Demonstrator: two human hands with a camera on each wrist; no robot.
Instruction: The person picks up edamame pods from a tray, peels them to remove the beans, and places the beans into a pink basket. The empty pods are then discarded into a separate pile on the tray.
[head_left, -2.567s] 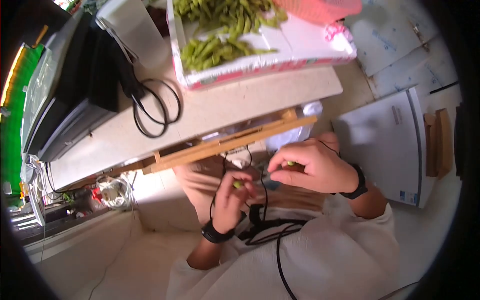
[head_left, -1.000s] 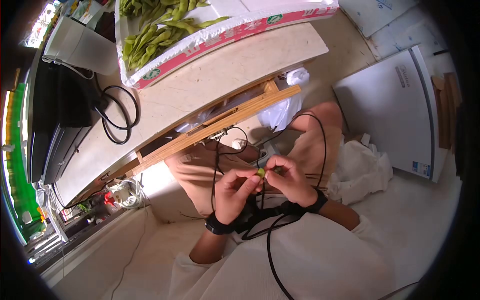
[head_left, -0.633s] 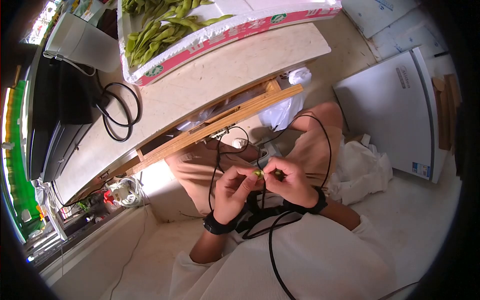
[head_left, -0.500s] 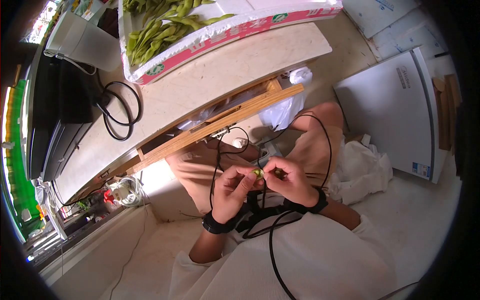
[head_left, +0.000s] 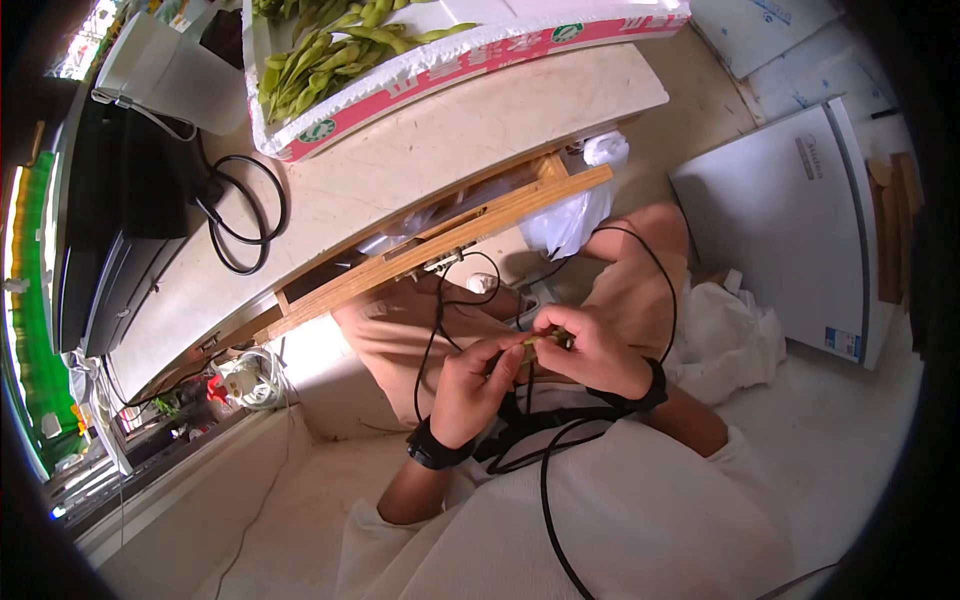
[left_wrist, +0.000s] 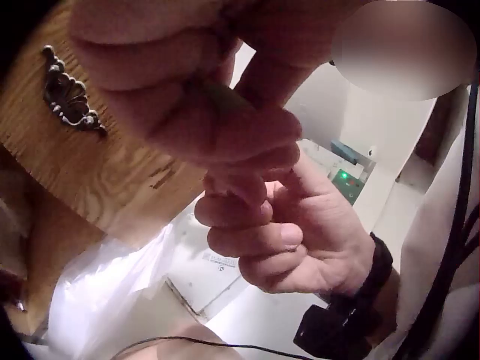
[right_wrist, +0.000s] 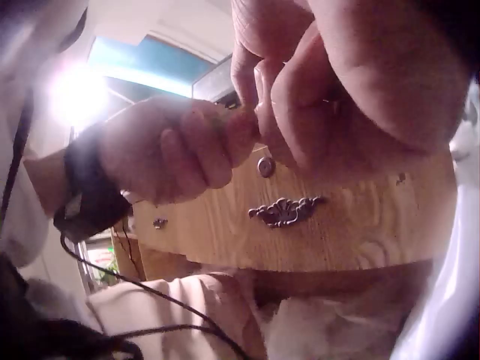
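Observation:
In front of the person's lap, both hands meet fingertip to fingertip over a small green soybean pod (head_left: 530, 348). The left hand (head_left: 472, 392) pinches it between thumb and forefinger. From the other side the right hand (head_left: 598, 358) pinches at it, with more green showing in its curled fingers. In the left wrist view a sliver of green pod (left_wrist: 226, 99) shows between the left hand's fingers; the right hand (left_wrist: 300, 232) has its fingers curled. Fingers cover most of the pod in the right wrist view. More soybean pods (head_left: 320, 70) lie in a white foam box (head_left: 440, 75) on the table.
A wooden drawer (head_left: 440, 245) juts out beneath the tabletop (head_left: 420, 150), close above the hands. Black cables (head_left: 548, 500) run over the lap. A white plastic bag (head_left: 570, 222) hangs by the drawer, and a small fridge (head_left: 775, 220) stands at the right.
The hands were apart, then came together at the pod. Over the last half second they shift slightly rightward, and the right hand's fingers cover more of the pod.

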